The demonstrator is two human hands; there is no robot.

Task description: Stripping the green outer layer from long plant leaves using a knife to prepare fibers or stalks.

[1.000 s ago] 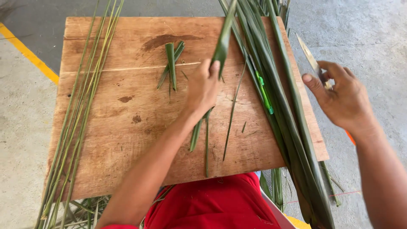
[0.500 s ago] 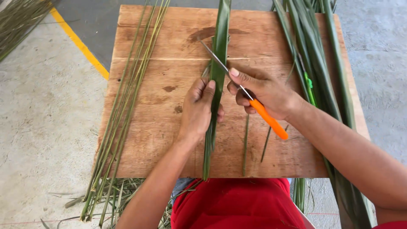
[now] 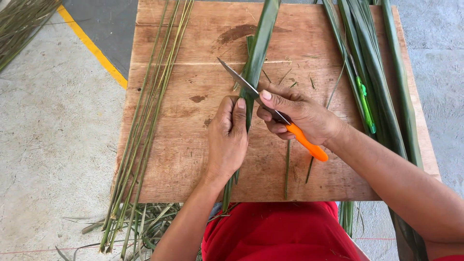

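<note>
Knife edge close to the thumb pinning the leaf.
Head view: left hand [image 3: 227,137] closed, pressing the long green leaf [image 3: 256,58] flat mid-table [image 3: 169,159]; right hand [image 3: 295,116] gripping the orange-handled knife [image 3: 270,110], blade against the leaf. A slip on the waxy surface could nick the left thumb.

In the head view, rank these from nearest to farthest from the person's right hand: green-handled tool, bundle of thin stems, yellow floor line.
From the right hand:
1. Green-handled tool, among the leaves at the board's right.
2. Bundle of thin stems, along the board's left edge.
3. Yellow floor line, beyond the stems, upper left.
</note>
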